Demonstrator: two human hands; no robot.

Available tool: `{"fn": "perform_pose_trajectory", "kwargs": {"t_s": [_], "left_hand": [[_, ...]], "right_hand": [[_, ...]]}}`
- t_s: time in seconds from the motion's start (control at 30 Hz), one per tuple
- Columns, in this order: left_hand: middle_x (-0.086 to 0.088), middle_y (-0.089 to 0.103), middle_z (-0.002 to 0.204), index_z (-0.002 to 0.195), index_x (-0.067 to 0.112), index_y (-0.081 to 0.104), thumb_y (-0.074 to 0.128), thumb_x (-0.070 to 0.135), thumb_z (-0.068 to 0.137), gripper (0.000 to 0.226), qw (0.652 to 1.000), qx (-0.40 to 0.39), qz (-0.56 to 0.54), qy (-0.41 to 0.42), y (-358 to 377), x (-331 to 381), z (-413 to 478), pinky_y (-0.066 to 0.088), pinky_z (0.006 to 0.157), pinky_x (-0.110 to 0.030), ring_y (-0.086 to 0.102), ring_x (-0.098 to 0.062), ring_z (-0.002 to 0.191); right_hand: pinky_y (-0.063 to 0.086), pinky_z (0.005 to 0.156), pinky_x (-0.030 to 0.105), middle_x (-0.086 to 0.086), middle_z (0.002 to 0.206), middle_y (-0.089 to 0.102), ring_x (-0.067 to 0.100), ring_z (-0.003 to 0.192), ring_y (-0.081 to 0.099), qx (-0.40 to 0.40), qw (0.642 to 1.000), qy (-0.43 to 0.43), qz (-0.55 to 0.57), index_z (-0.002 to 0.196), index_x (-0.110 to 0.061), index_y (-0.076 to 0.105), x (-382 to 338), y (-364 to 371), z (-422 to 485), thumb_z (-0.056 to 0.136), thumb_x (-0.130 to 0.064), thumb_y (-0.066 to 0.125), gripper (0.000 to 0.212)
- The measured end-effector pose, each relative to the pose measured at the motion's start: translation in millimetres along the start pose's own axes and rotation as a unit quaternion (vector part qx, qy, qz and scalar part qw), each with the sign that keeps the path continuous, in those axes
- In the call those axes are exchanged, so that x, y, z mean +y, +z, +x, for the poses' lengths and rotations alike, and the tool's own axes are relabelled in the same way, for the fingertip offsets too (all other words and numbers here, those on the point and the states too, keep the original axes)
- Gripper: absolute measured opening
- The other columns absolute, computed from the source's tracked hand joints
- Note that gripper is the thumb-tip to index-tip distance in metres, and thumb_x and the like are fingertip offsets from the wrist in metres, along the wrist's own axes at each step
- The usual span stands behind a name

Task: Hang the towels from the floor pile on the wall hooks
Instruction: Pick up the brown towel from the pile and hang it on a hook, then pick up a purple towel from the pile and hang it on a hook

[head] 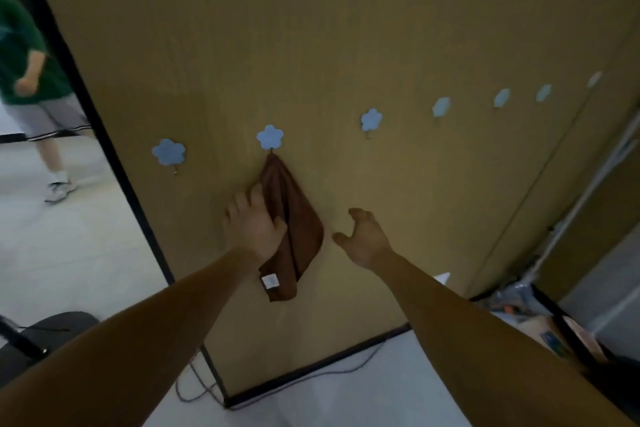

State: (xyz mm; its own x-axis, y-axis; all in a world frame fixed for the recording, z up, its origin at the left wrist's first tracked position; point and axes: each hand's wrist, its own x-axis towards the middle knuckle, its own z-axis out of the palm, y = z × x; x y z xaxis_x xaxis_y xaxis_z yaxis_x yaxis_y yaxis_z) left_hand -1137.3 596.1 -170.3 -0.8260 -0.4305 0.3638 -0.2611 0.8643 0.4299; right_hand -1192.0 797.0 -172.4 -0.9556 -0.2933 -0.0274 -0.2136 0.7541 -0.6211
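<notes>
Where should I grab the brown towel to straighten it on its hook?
Probably grip the towel at its lower point, near the white tag, from below. It hangs from one corner on the hook, so that end hangs free.

Head view, single: worn camera, wide-angle, facing the tan wall panel (346, 45) close up, tilted down toward its base and floor (69, 253).

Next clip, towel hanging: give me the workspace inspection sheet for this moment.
Surface: tan wall panel, black-framed.
Job's things: brown towel hangs from second flower hook; other hooks in view bare; floor pile not seen.
Clutter: bags and boxes at right.
Grippers: left hand touches towel; right hand open, apart from it.
Cables: grey cable on floor.
Surroundings: another person walking at left.
</notes>
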Motion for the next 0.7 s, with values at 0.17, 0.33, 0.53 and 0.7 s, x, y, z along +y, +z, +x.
{"fn": "perform_pose_trajectory", "kwargs": {"t_s": [0.17, 0.33, 0.53, 0.7], "left_hand": [[-0.01, 0.042, 0.137, 0.137, 0.013, 0.041, 0.058, 0.035, 0.081, 0.062, 0.985, -0.067, 0.062, 0.149, 3.3, 69.3, -34.6, 0.034, 0.101, -0.045, 0.035, -0.031, 0.127], [-0.01, 0.04, 0.136, 0.14, 0.016, 0.036, 0.058, 0.037, 0.084, 0.064, 0.963, -0.202, 0.053, 0.169, 26.6, 151.5, -81.0, 0.037, 0.103, -0.043, 0.036, -0.031, 0.126], [-0.011, 0.041, 0.136, 0.139, 0.016, 0.037, 0.058, 0.038, 0.085, 0.062, 0.923, -0.301, 0.038, 0.237, 74.2, 269.0, -188.3, 0.039, 0.1, -0.041, 0.04, -0.03, 0.122], [-0.013, 0.044, 0.13, 0.126, 0.011, 0.047, 0.059, 0.037, 0.083, 0.051, 0.868, -0.381, 0.021, 0.318, 124.8, 344.2, -278.3, 0.042, 0.096, -0.042, 0.043, -0.032, 0.119]], "right_hand": [[0.038, 0.106, 0.038, 0.012, 0.145, 0.037, 0.031, 0.131, 0.043, 0.002, 0.999, 0.045, -0.01, 0.146, -0.013, 0.033, 47.7, -36.3, -46.8, 0.09, -0.036, 0.062, 0.067], [0.038, 0.106, 0.033, 0.011, 0.143, 0.039, 0.029, 0.129, 0.044, 0.023, 0.998, 0.061, -0.015, 0.145, -0.016, 0.036, 106.9, -84.8, -111.3, 0.09, -0.036, 0.062, 0.065], [0.035, 0.105, 0.032, 0.013, 0.146, 0.037, 0.031, 0.129, 0.043, 0.047, 0.988, 0.145, -0.024, 0.144, -0.015, 0.038, 224.0, -147.7, -223.5, 0.091, -0.034, 0.061, 0.061], [0.039, 0.107, 0.039, 0.011, 0.147, 0.038, 0.03, 0.131, 0.042, 0.032, 0.97, 0.241, -0.025, 0.142, -0.018, 0.041, 321.5, -173.4, -307.9, 0.091, -0.038, 0.06, 0.058]]}}
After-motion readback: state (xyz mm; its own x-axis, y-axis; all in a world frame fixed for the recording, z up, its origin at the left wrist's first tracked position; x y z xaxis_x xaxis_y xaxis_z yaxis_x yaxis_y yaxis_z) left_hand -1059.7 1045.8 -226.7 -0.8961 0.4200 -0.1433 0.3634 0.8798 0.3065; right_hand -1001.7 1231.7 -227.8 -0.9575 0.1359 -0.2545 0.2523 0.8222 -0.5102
